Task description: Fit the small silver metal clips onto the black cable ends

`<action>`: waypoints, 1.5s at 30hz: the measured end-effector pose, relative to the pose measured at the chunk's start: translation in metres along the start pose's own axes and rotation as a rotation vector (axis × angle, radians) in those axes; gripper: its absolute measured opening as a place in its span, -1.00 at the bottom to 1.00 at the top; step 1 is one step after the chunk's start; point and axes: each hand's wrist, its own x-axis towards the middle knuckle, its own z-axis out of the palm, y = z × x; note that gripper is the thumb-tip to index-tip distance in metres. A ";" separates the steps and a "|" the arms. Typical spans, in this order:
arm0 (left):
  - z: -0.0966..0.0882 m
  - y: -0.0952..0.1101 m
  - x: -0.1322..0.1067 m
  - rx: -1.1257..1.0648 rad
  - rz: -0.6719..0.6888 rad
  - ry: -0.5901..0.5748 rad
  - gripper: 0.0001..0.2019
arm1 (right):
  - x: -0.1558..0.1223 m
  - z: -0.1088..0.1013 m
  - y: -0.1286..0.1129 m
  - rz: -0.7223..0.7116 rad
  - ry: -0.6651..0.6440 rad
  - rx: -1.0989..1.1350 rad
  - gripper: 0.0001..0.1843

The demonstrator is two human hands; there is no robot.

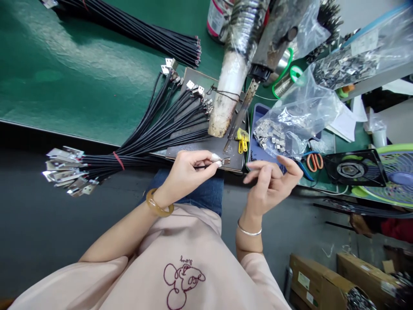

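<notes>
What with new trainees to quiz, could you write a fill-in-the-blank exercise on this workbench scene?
1. The left hand pinches a small metal terminal; the right hand is open and holds ____.
2. A ____ band binds the cable bundle.
3. The scissors have ____ handles.
Missing words: nothing; red; orange.
</notes>
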 end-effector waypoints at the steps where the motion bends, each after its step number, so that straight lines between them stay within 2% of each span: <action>1: 0.001 0.002 0.000 0.007 0.005 0.016 -0.87 | 0.000 -0.001 -0.001 -0.020 -0.020 -0.009 -0.86; 5: 0.003 0.005 0.000 -0.008 0.001 0.030 -0.87 | -0.001 0.000 0.000 -0.072 -0.230 -0.069 -0.93; 7: 0.004 0.005 0.001 0.000 -0.003 0.032 -0.87 | -0.001 0.003 0.002 -0.027 -0.336 -0.043 -0.97; 9: 0.006 0.003 0.002 0.024 -0.007 0.044 -0.88 | 0.000 0.008 0.003 0.020 -0.385 -0.004 -0.95; 12: 0.009 0.001 0.003 0.045 -0.026 0.070 -0.89 | 0.003 0.011 0.003 0.023 -0.383 -0.011 -0.93; 18: 0.012 0.003 0.005 0.004 -0.058 0.110 -0.92 | 0.008 0.012 0.001 -0.069 -0.380 -0.063 -0.90; 26: 0.013 0.007 0.007 0.004 0.013 0.156 -0.91 | 0.014 0.017 0.003 -0.182 -0.337 -0.064 -0.88; 33: 0.013 0.004 0.005 0.039 -0.011 0.114 -0.91 | 0.013 0.011 0.000 -0.246 -0.392 -0.123 -0.86; 39: 0.013 0.004 0.003 0.084 -0.004 0.074 -0.89 | 0.010 0.006 0.003 -0.191 -0.429 -0.118 -0.91; 41: 0.013 0.002 0.000 0.124 0.029 0.049 -0.89 | 0.011 0.001 0.004 -0.180 -0.369 -0.124 -0.95; 42: 0.012 0.000 -0.003 0.144 0.048 0.030 -0.90 | 0.012 -0.002 0.004 -0.208 -0.285 -0.131 -0.96; 45: 0.011 -0.007 -0.012 0.188 0.119 -0.020 -0.91 | 0.018 -0.014 0.001 -0.398 0.129 -0.094 -0.90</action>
